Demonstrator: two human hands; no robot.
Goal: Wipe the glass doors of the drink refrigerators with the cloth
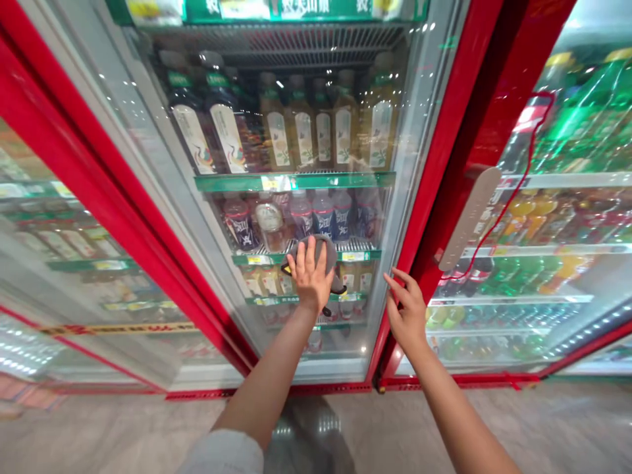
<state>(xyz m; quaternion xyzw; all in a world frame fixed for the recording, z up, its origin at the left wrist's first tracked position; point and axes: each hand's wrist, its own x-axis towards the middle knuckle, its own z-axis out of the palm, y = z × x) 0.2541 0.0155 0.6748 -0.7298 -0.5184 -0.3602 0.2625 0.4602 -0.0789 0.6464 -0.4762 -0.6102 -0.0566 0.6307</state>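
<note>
My left hand (312, 273), with its fingers spread, holds a grey cloth (326, 252) pressed to the glass door (316, 148) of a drinks fridge. Part of the cloth hangs below the palm, and the hand hides its middle. To the right, my right hand (407, 309) is raised by the red door frame (423, 217) with nothing in it. Its fingers are apart and partly bent; whether a fingertip touches the frame I cannot tell. Behind the glass, dark bottles (226, 125) and yellowish bottles (343, 125) stand on shelves.
A long beige door handle (471, 217) and a red cord (513, 207) are on the right. Another fridge with green bottles (592, 118) stands there. On the left, a red-framed door (123, 217) covers more shelves. Grey floor (123, 434) runs along the bottom.
</note>
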